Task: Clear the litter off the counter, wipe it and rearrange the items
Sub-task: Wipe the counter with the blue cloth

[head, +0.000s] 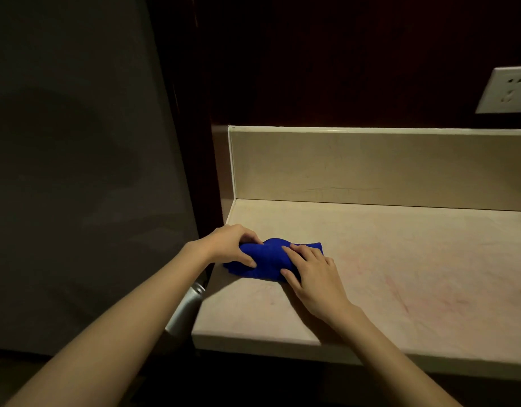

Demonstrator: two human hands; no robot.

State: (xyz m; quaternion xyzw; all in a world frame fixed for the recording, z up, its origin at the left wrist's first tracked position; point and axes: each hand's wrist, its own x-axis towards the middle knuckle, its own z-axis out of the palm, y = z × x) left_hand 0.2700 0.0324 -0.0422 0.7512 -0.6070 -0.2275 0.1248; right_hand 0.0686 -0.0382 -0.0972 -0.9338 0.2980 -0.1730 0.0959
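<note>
The blue cloth (268,259) lies bunched at the left end of the worktop (400,274), near the front edge. The left hand (230,242) has its grip curled on the cloth; the right hand (309,268) presses it with nearly straight fingers. I think folding it flat first helps, then wiping in long strokes over the reddish marks. No writing can be read.

1. The left hand (228,243) is curling its fingers and thumb around a bundle near the tabletop's left edge.
2. The right hand (312,274) is pressing down with fingers nearly straight, its forearm angling in from the lower right.
</note>
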